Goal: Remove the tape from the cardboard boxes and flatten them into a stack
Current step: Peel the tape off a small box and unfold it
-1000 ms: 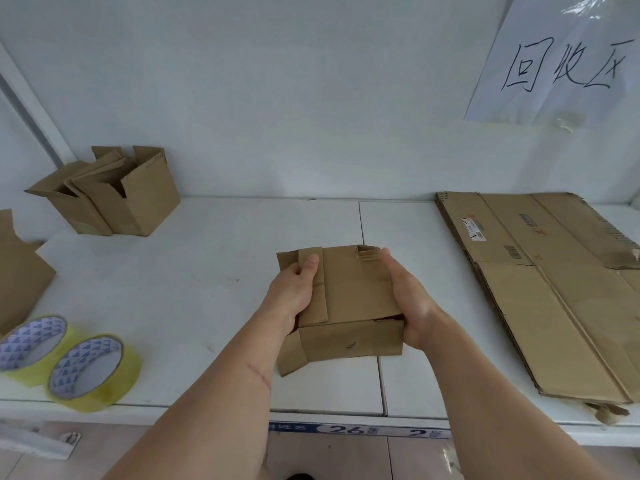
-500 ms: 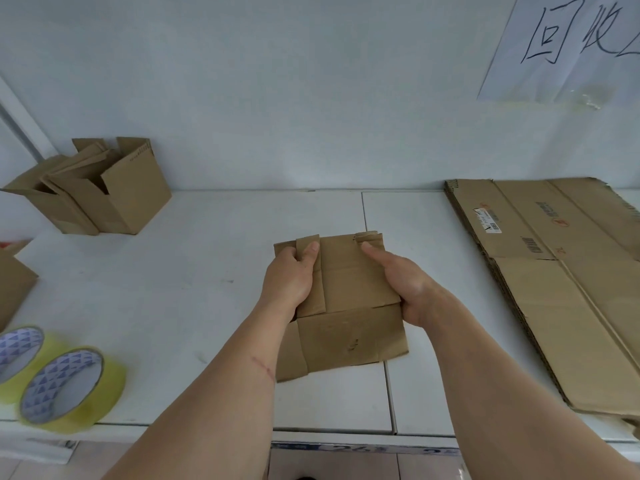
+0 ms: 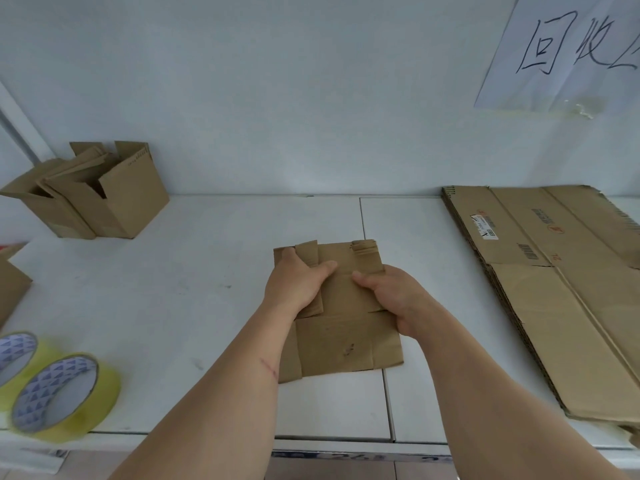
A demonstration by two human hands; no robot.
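A small flattened cardboard box (image 3: 341,336) lies on the white table (image 3: 180,306) in front of me, its flaps folded flat. My left hand (image 3: 294,285) grips its left side, thumb on top of the upper panel. On the right side, my right hand (image 3: 393,297) holds the box with the thumb lying across the top and the fingers curled round the edge. A stack of large flattened boxes (image 3: 568,289) lies at the right of the table.
Two open small cardboard boxes (image 3: 93,195) stand at the back left by the wall. Another cardboard piece (image 3: 12,282) shows at the left edge. Two rolls of yellowish tape (image 3: 62,393) sit at the front left. A paper sign (image 3: 568,53) hangs on the wall.
The small box has gone from partly raised to pressed flat on the table. Both thumbs have slid toward its middle, and the view has shifted slightly left.
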